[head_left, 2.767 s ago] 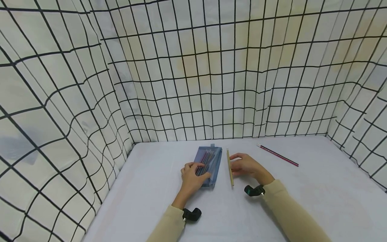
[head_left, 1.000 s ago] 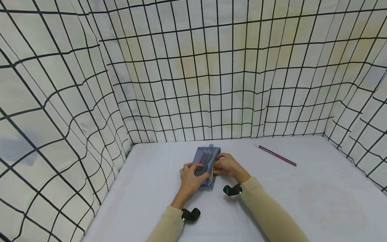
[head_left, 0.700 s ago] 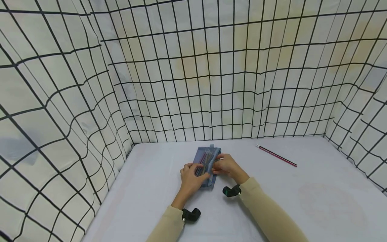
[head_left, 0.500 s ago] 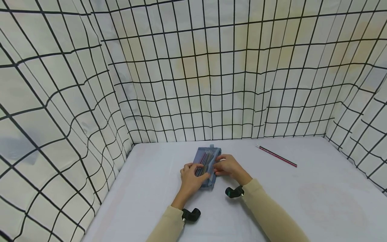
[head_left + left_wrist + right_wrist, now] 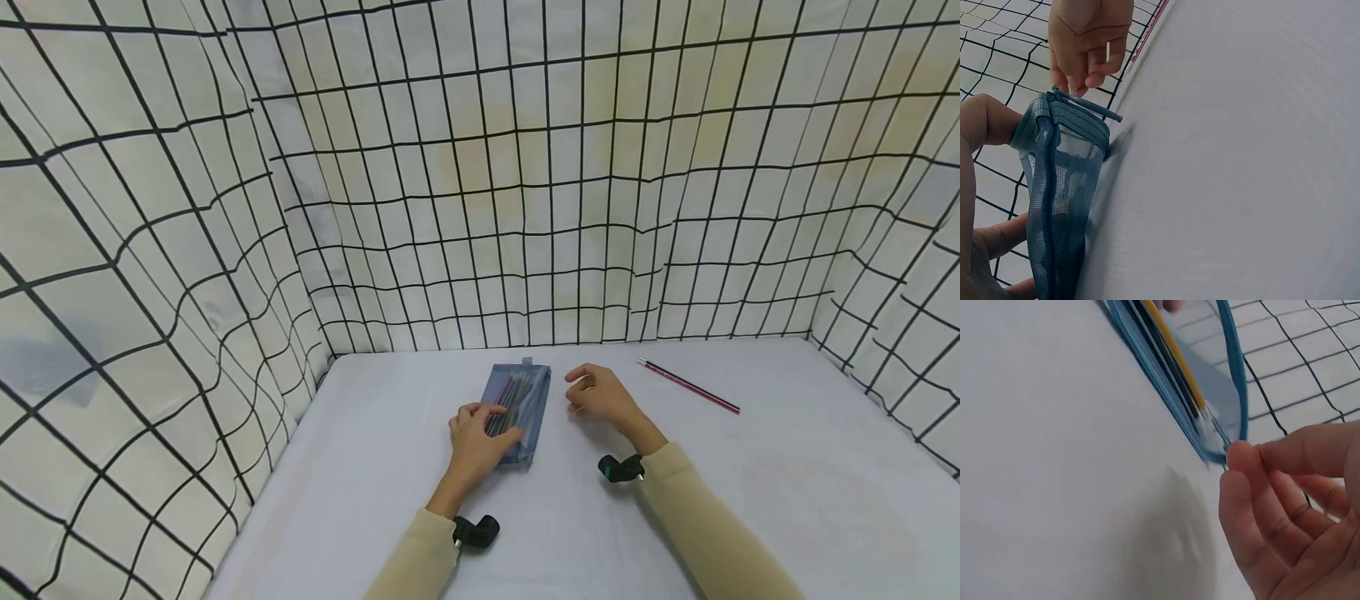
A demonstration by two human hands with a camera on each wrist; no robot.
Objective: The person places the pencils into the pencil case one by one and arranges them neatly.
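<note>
A blue mesh pencil case (image 5: 531,417) lies on the white table, with several pencils inside. My left hand (image 5: 477,433) holds it, thumb on the near right part and fingers across the left side. In the left wrist view its blue zipper edge (image 5: 1050,187) faces the camera. The right wrist view looks into the case's gaping opening, where a yellow pencil (image 5: 1175,353) lies among darker ones. My right hand (image 5: 603,396) hovers just right of the case, fingers loosely bent and nothing between them. In its wrist view, the fingertips overlap the case's end.
Two pencils, one black (image 5: 693,380) and one red (image 5: 697,390), lie side by side on the table (image 5: 787,483) at the right. A black grid net (image 5: 547,208) over pale cloth stands behind and along both sides.
The yellow pencil, earlier in my right hand beside the case, went into the case. My right hand has since let go and drawn back to the right. My left hand has stayed put.
</note>
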